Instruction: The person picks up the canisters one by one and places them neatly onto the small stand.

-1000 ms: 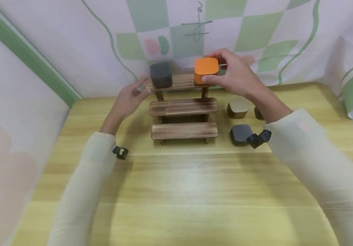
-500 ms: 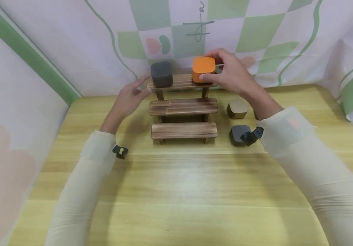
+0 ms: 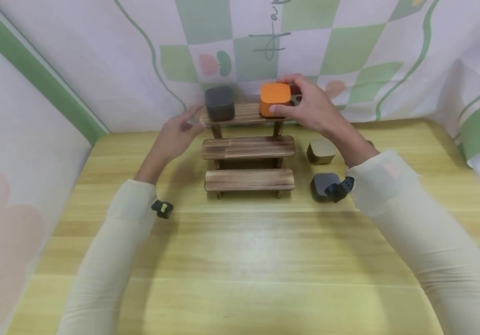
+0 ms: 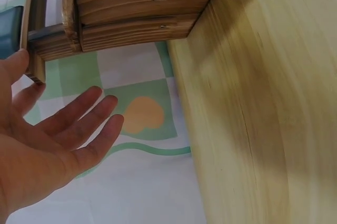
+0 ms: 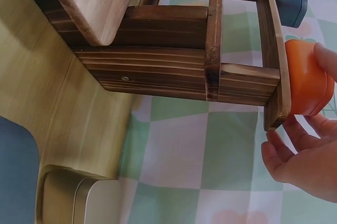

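Low on stand (image 3: 248, 147), wrist views only: screw (image 5: 125, 78).

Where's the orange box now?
In the head view, the orange box sits on the right end of the top shelf, held by the right hand, with a dark box to its left.

Head view looks forward and down; closer wrist views share the wooden stand (image 3: 248, 148) from opposite sides.

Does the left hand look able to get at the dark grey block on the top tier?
Likely yes: the left hand is at the left end of the wooden top tier, beside the dark grey block, with nothing visible between them; it may need to release the tier first.
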The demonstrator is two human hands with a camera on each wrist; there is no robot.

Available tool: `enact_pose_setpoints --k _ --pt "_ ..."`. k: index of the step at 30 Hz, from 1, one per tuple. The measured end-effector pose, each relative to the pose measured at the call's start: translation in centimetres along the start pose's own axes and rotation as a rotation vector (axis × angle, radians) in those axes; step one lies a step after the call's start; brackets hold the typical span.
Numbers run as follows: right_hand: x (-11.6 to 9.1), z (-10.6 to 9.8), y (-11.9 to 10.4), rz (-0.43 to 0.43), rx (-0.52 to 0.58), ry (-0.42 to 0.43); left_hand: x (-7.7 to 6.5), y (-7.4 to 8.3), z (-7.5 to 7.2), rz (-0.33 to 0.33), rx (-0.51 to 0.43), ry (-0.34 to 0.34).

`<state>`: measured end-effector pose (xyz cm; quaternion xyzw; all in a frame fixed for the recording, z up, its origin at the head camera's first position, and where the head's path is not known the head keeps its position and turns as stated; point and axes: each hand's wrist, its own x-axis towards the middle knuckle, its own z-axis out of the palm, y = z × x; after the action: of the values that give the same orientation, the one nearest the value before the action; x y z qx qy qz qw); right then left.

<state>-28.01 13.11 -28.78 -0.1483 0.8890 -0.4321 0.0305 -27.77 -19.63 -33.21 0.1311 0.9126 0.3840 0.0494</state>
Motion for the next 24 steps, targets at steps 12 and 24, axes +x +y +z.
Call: enact_pose_setpoints --k 12,24 --pt "-2.2 -0.8 1.0 0.033 -0.014 0.027 1.0 0.7 1.7 0.029 -0.025 0.038" --pt "-4.6 -1.6 2.8 0.032 -0.012 0.060 0.6 1.4 1.6 0.021 -0.009 0.071"
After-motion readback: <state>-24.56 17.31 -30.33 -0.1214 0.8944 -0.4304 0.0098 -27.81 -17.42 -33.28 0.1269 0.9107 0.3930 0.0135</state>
